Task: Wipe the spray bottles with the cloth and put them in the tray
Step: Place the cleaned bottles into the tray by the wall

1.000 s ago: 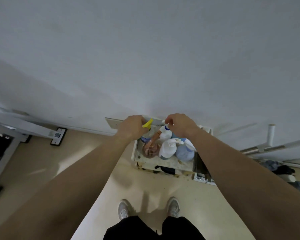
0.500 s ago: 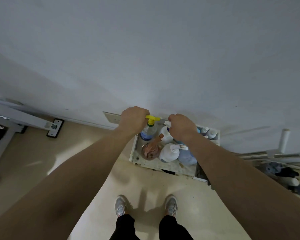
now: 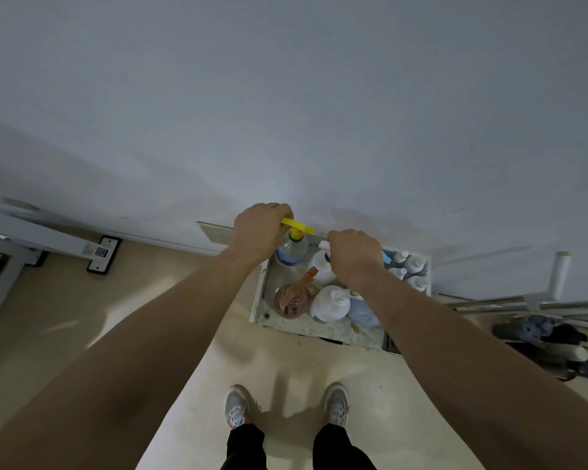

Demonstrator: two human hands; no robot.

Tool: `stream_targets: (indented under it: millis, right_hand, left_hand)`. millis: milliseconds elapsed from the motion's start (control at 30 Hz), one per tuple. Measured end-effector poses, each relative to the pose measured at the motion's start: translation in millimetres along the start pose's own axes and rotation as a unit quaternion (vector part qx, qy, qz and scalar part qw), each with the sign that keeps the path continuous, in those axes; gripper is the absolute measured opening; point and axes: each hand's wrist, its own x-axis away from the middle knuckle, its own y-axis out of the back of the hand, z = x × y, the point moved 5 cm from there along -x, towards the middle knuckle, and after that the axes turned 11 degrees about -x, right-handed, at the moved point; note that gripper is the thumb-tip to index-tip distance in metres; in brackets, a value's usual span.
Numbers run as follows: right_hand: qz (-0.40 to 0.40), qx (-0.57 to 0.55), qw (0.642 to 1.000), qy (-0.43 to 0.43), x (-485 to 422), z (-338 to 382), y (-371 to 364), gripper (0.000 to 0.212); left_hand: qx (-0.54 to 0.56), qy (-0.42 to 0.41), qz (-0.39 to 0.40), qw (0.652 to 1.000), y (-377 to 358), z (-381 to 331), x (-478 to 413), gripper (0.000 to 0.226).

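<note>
Plainly, no brand can be read. The blue label on the clear bottle (image 3: 291, 253) is too small to make out, and the only printed mark is a QR code on a black-edged plate (image 3: 101, 252) on the floor, well to the left of the left hand (image 3: 260, 232).

That hand curls around the yellow spray head (image 3: 297, 226) of the clear bottle. The right hand (image 3: 355, 256) is closed over the top of a white bottle (image 3: 321, 268), whose nozzle pokes out beside the knuckles.

Both bottles stand in the tray (image 3: 323, 330) under the hands, a pale, stained box crowded with others: a brown bottle (image 3: 292, 300) and a white pump bottle (image 3: 330, 305) nearer the person, a pale blue bottle (image 3: 364, 312) under the right forearm, and several small bottles (image 3: 411, 266) just right of the right hand.

The tray sits on a beige floor (image 3: 150, 317) against a grey-white wall (image 3: 286, 113). Two grey shoes (image 3: 240, 407) stand below the hands; metal poles (image 3: 523, 305) and a dark bundle (image 3: 550, 334) lie far to the right.
</note>
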Motion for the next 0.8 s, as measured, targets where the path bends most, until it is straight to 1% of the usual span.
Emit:
stream_targets:
  millis: [133, 233, 300, 367, 400, 433, 467, 533, 600, 700, 733, 800]
  right_hand:
    - [0.005, -0.006, 1.000, 0.002, -2.0, -1.6, 2.5, 0.021]
    - [0.002, -0.035, 0.999, -0.010, 0.1, -4.4, 6.8, 0.021]
    - [-0.008, -0.064, 0.998, -0.020, 1.4, -6.6, 9.5, 0.023]
    - [-0.018, -0.099, 0.995, -0.022, 0.3, -7.2, 11.8, 0.038]
    - [-0.018, -0.116, 0.993, -0.022, -1.4, -6.6, 12.2, 0.047]
    - [-0.013, -0.126, 0.992, -0.023, -3.3, -5.5, 12.4, 0.052]
    - [-0.005, -0.128, 0.991, -0.026, -5.7, -4.0, 12.1, 0.051]
    - [0.011, -0.118, 0.992, -0.037, -10.1, -1.6, 9.5, 0.040]
    - [0.017, -0.118, 0.992, -0.044, -12.5, 0.0, 6.0, 0.030]
    - [0.019, -0.172, 0.983, -0.062, -13.4, -1.3, 0.2, 0.016]
    - [0.021, -0.196, 0.978, -0.065, -13.0, -2.1, -1.6, 0.017]
    - [0.032, -0.223, 0.972, -0.064, -9.5, -5.4, -3.0, 0.021]
  left_hand:
    - [0.002, 0.007, 0.030, 1.000, -0.5, -2.2, -1.6, 0.011]
    - [0.007, 0.025, 0.042, 0.999, -1.3, 1.1, 3.8, 0.014]
    - [0.017, 0.028, 0.023, 0.999, 1.0, 3.2, 10.9, 0.031]
    - [0.025, 0.036, -0.016, 0.999, 5.9, 4.2, 18.4, 0.043]
    - [0.026, 0.038, -0.037, 0.998, 8.4, 4.0, 22.8, 0.044]
    - [0.025, 0.036, -0.055, 0.997, 10.7, 3.3, 27.3, 0.042]
    - [0.025, 0.030, -0.073, 0.997, 12.2, 2.4, 32.2, 0.038]
    - [0.026, 0.014, -0.089, 0.996, 11.8, -0.4, 43.2, 0.026]
    - [0.044, -0.004, -0.061, 0.997, 8.8, -4.4, 53.4, 0.016]
    - [0.078, -0.020, 0.035, 0.996, -2.2, -14.1, 66.2, 0.014]
    - [0.077, -0.016, 0.063, 0.995, -5.6, -17.4, 69.6, 0.017]
    - [0.073, 0.001, 0.108, 0.992, -13.3, -23.2, 75.2, 0.033]
